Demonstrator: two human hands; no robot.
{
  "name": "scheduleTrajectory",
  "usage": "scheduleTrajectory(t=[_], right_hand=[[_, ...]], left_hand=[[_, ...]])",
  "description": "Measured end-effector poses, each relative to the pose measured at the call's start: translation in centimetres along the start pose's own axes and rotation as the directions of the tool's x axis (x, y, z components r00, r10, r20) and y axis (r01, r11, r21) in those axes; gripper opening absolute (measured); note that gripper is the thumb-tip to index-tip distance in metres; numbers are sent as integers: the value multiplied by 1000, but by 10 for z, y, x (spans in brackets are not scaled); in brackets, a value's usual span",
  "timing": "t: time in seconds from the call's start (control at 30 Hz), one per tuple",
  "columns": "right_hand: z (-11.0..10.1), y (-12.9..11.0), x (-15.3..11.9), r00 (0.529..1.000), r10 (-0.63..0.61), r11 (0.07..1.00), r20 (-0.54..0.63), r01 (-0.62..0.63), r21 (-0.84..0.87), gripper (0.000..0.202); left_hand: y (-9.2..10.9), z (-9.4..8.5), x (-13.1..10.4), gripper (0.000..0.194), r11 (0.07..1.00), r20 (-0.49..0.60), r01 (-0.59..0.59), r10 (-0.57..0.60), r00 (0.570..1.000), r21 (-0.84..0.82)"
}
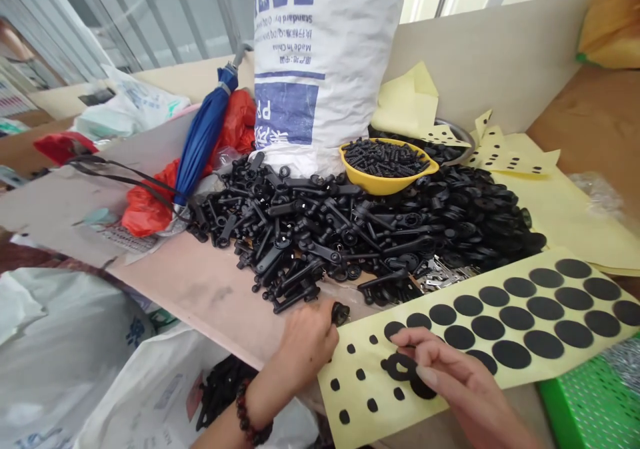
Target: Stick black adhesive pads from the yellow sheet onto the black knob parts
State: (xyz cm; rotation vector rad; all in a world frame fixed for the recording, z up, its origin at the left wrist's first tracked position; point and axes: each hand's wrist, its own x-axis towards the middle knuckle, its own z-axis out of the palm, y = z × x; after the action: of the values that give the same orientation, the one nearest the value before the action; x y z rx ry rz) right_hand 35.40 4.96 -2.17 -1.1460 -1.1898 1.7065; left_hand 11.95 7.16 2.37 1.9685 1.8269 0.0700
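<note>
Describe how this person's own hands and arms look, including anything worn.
The left hand is ungloved, with a bracelet of round dark beads, some reddish-brown, around its wrist. The right hand is also ungloved, with no bracelet on the part in view. No sleeve shows on either arm.

Sack (327,49) behind parts heap (345,229); sheet (349,396) before.

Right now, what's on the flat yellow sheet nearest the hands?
Rows of flat black discs, small black spots at left. The right hand blocks part; what's beneath is hidden.
</note>
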Motion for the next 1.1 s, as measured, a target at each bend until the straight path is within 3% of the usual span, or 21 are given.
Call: scheduleTrajectory(t=[0.07, 0.1, 0.17, 0.23, 0.27, 0.33, 0.43, 0.57, 0.63, 0.73, 0.87, 1.1], right_hand=[[-2, -5, -1, 999, 21, 999, -32, -20, 35, 29], [-1, -7, -1, 998, 28, 998, -53, -25, 56, 30], [2, -12, 0, 994, 45, 995, -95, -35, 97, 30], [7, -16, 1, 989, 68, 990, -132, -50, 136, 31], [9, -17, 2, 986, 79, 987, -144, -57, 152, 32], [11, -19, 3, 983, 95, 981, -159, -65, 180, 33], [11, -19, 2, 980, 104, 975, -171, -67, 210, 31], [7, -18, -3, 981, 104, 969, -162, -63, 240, 25], [7, -19, -5, 983, 115, 964, -142, -77, 254, 26], [7, -20, -6, 983, 133, 967, -129, -100, 236, 28], [11, -18, -6, 978, 140, 972, -157, -106, 209, 28], [10, -14, -4, 981, 146, 978, -124, -124, 169, 27]], left_hand=[[-2, -1, 3, 32, 969, 20, 6, -1, 1000, -248], [-2, 1, 5, 30, 899, 65, 29, -1, 998, -436], [0, 7, 7, 27, 639, 200, 123, 50, 979, -760], [6, 13, 9, 27, 435, 301, 216, 137, 944, -874], [9, 15, 10, 28, 392, 323, 238, 167, 932, -889], [14, 12, 11, 28, 391, 317, 226, 186, 930, -892], [17, -7, 13, 32, 425, 246, 154, 170, 954, -892], [14, -26, 14, 40, 341, 201, 127, 192, 961, -931], [13, -21, 13, 40, 338, 279, 188, 245, 928, -922], [14, -2, 10, 36, 412, 373, 241, 278, 885, -879], [21, 16, 8, 37, 477, 350, 201, 246, 904, -855], [26, 13, 7, 38, 552, 349, 145, 283, 893, -821]])
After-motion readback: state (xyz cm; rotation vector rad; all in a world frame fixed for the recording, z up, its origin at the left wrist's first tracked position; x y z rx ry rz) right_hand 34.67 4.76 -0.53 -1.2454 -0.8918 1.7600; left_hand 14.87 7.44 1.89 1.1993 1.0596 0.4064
